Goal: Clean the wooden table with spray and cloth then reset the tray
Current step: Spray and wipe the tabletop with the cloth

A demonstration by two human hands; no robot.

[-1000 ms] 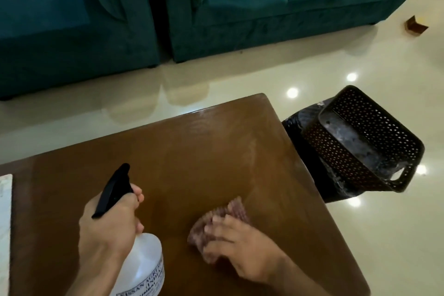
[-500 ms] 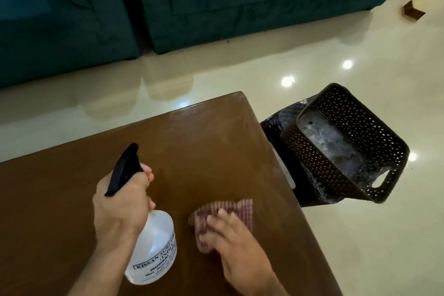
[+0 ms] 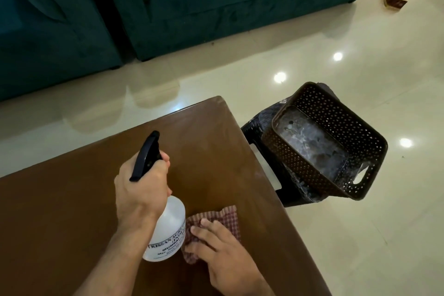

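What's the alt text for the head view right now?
A person's left hand grips a clear spray bottle upright over a wooden table while the right hand presses a checked cloth flat on it. Right of the table, a perforated brown basket sits on a black stool; a teal sofa stands beyond.

A checked cloth (image 3: 216, 223) lies on the wooden table (image 3: 72, 211).

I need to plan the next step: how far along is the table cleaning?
Done: spray and cloth are both in hand. In hand: the left hand grips the spray bottle upright over the table, while the right hand presses the checked cloth flat near the table's right edge. Left: more wiping, probably; the basket sits on a stool beside the table.
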